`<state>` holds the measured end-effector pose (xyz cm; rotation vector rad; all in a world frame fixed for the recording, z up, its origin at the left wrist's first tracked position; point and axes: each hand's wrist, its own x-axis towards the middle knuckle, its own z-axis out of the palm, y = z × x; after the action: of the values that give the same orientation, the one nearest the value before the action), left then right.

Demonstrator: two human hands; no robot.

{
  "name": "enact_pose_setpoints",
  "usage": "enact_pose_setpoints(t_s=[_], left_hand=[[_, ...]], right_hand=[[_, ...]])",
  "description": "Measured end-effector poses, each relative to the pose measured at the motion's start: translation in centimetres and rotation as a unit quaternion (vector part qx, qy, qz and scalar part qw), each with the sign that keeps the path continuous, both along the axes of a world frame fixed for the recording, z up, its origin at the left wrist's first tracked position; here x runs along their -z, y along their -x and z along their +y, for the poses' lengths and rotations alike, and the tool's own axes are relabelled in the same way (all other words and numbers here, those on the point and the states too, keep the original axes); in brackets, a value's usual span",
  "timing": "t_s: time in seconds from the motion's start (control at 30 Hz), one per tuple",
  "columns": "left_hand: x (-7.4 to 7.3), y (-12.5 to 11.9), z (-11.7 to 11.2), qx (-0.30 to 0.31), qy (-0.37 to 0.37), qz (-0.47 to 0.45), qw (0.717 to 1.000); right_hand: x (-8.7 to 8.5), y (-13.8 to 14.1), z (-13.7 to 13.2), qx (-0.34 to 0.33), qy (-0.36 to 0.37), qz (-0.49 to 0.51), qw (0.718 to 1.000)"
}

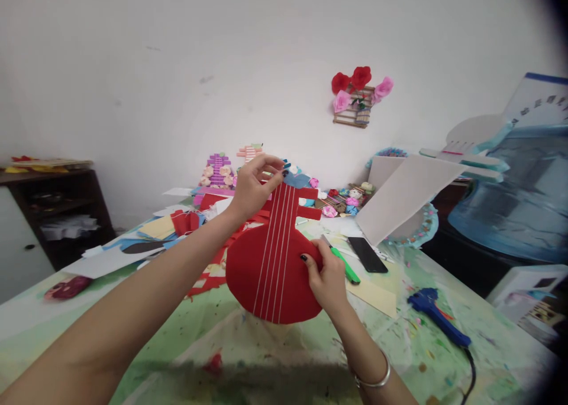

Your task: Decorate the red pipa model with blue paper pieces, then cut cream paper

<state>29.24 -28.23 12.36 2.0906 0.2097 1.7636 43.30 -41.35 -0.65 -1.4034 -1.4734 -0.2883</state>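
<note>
A red paper lute (248, 269) with several pale strings down its front stands tilted up before me, above the table. Red pegs (308, 212) stick out on the right of its neck, and a blue piece (296, 179) tops its head. My left hand (257, 183) is closed at the top of the neck, thumb and fingers pinched by the blue piece. With thumb in front and fingers behind, my right hand (328, 275) grips the right edge of the round body.
A blue glue gun (437, 319) with a cord lies at the right. Near my right hand are a green utility knife (348, 266) and a black phone (367, 255). Paper scraps (151, 236) cover the left; a large water bottle (515, 186) stands far right.
</note>
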Motion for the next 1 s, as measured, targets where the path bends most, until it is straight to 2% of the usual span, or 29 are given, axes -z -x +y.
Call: enact_pose_setpoints(t_s=[0.3,0.77,1.0], left_hand=[[-1.0,0.7,0.4,0.056,0.107,0.13,0.984],[-1.5,0.7,-0.3,0.085,0.145,0.118,0.979],[-1.3,0.8,0.8,0.118,0.16,0.131,0.971]], right_hand=[[0.0,-0.1,-0.1,-0.001,-0.007,-0.008,1.0],[0.0,0.0,-0.1,-0.003,-0.008,-0.01,1.0],[0.0,-0.1,0.0,0.003,0.001,-0.008,1.0]])
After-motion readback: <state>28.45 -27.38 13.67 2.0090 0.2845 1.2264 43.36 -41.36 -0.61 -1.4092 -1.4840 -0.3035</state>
